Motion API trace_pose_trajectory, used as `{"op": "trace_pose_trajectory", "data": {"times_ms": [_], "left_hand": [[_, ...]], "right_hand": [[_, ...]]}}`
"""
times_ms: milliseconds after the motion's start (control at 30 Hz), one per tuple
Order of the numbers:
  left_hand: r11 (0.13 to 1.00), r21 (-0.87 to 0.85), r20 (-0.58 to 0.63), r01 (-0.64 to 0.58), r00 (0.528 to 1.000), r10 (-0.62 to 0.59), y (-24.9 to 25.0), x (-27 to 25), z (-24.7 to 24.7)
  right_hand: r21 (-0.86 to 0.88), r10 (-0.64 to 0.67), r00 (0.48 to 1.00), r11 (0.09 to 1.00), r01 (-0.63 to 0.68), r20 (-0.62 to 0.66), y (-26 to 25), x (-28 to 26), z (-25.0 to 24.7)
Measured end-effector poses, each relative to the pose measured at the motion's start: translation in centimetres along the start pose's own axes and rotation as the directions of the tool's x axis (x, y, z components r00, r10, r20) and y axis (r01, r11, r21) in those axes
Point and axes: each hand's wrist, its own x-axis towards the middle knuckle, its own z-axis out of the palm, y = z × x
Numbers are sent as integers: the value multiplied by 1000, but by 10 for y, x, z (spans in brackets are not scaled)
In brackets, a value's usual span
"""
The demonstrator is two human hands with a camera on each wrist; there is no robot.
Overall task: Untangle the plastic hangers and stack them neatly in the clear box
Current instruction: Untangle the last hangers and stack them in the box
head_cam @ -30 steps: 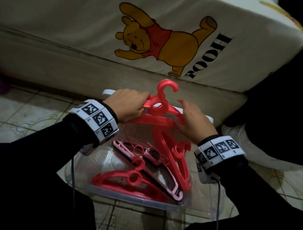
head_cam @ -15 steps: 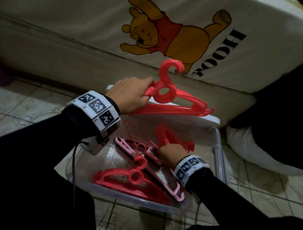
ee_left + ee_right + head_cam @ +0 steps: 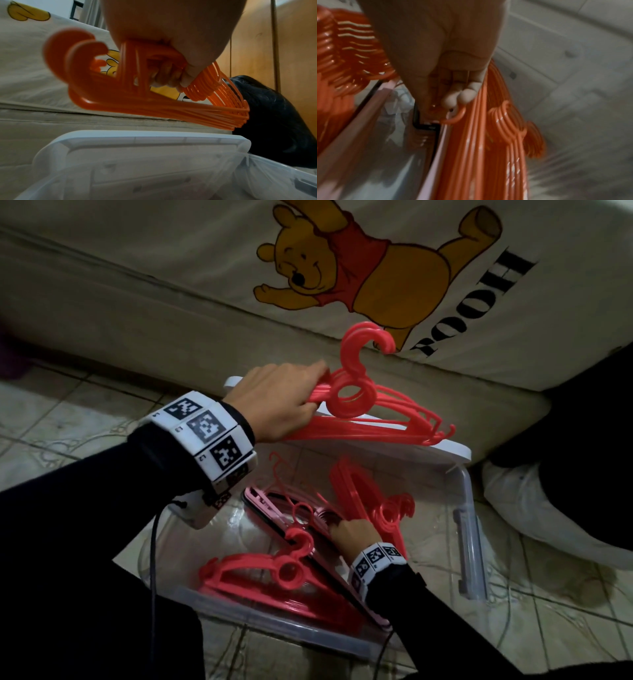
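My left hand (image 3: 308, 392) grips a bundle of several red hangers (image 3: 363, 405) by the necks, held level above the far edge of the clear box (image 3: 469, 542). In the left wrist view its fingers (image 3: 168, 77) curl round the bundle's bars (image 3: 154, 106). Down inside the box, my right hand (image 3: 342, 529) has thumb and fingertips (image 3: 464, 94) closed on a thin red hanger (image 3: 453, 117). This lies between the pink hangers (image 3: 267, 501) and a leaning red stack (image 3: 363, 498). Another red stack (image 3: 260, 573) lies flat at the box's near side.
The box's white lid (image 3: 411, 448) stands behind it against a mattress with a bear print (image 3: 359, 268). Tiled floor (image 3: 68, 419) surrounds the box. A dark bundle (image 3: 565, 440) and white cloth (image 3: 531, 515) lie to the right.
My right hand let go of the bundle and dropped into the box onto the hangers there. My left hand keeps the bundle raised, alone.
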Motion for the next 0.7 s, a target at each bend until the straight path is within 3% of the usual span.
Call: {"op": "trace_pose_trajectory", "data": {"times_ms": [167,367,500,700], "left_hand": [[1000,22,-13,4,1000,-4,4,1,-2],[999,28,-45,17,999,-16,9,0,-5],[998,22,-27,53,998,-52,4,1,-7],[994,-3,15,106,994,-106,-2,1,-5]], "right_hand": [[-120,-150,984,983,139,-94,5,-12,-39],[-179,-100,973,982,63,-210,23,-39,-83],[-33,-21,950,999,11,-313,34,-65,-97],[188,64,946,982,-4,-317,37,-96,-110]]}}
